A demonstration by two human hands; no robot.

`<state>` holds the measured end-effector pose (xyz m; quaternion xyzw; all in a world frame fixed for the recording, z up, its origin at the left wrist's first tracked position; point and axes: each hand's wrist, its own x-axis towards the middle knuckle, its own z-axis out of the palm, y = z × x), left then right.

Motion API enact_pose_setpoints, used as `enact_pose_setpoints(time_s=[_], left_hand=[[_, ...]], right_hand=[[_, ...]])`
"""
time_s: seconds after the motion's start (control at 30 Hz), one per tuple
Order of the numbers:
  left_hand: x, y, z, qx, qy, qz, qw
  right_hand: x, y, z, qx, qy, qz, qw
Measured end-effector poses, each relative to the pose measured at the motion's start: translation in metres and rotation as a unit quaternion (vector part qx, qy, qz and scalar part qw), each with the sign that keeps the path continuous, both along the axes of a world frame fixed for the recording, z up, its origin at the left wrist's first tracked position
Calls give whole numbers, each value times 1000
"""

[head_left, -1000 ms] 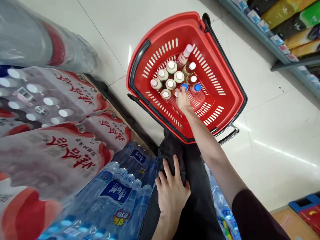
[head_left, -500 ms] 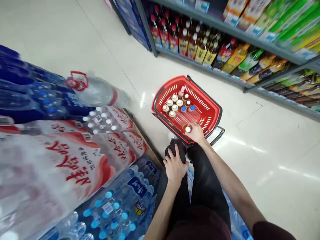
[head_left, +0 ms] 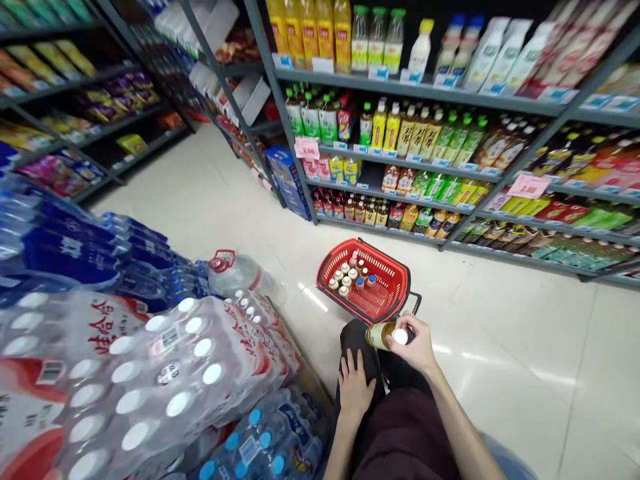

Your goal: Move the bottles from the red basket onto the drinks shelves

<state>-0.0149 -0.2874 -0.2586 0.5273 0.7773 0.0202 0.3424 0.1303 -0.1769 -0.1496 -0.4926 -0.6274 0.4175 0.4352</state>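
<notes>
Bottle [head_left: 384, 335]: a small amber-filled bottle with a white cap, held in the right hand [head_left: 416, 345] above the person's dark-trousered lap. Its long axis lies nearly level, cap toward 3 o'clock and against the palm, base toward 9 o'clock. The right-hand fingers [head_left: 406, 323] curl closed around the cap end and neck, so the body projects free to the left; the label is too small to read. The left hand [head_left: 354, 389] rests flat on the thigh at 7 o'clock from the bottle, fingers spread and holding nothing; it is near the bottle but not touching it. The red basket [head_left: 395, 285] stands on the floor [head_left: 525, 333] at 12 o'clock from the bottle, close beyond the knees, its black handle just beside the right hand. Inside it, a cluster of upright white-capped bottles [head_left: 345, 277] with two blue caps fills the far-left part; the near-right part shows bare plastic. Shrink-wrapped packs of water [head_left: 165, 360] are stacked at 9 o'clock. Shelves of drinks [head_left: 415, 167] run across 12 to 2 o'clock. Both forearms are cut off at the lower edge, and the right palm is hidden behind the cap
</notes>
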Motion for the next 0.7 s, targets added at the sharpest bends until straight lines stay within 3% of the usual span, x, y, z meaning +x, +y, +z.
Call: enact_pose_setpoints(time_s=[0.1, 0.2, 0.27, 0.37, 0.53, 0.63, 0.7], left_hand=[[4, -23, 26, 98, -169, 65, 979], [13, -42, 53, 217, -324, 122, 913], [20, -53, 68, 250, -380, 143, 879], [26, -64, 86, 262, -427, 151, 852], [27, -64, 100, 227, -504, 69, 831], [26, -64, 97, 186, -568, -12, 802], [26, -66, 93, 154, -595, -44, 788]], right_hand=[[3, -22, 29, -2, 73, 46, 996], [5, -31, 56, -17, 151, 103, 983], [7, -34, 74, -14, 210, 111, 971], [13, -37, 100, -17, 287, 89, 954], [25, -45, 124, -42, 343, 58, 937], [27, -47, 122, -84, 368, 62, 924], [30, -48, 115, -120, 403, 110, 900]])
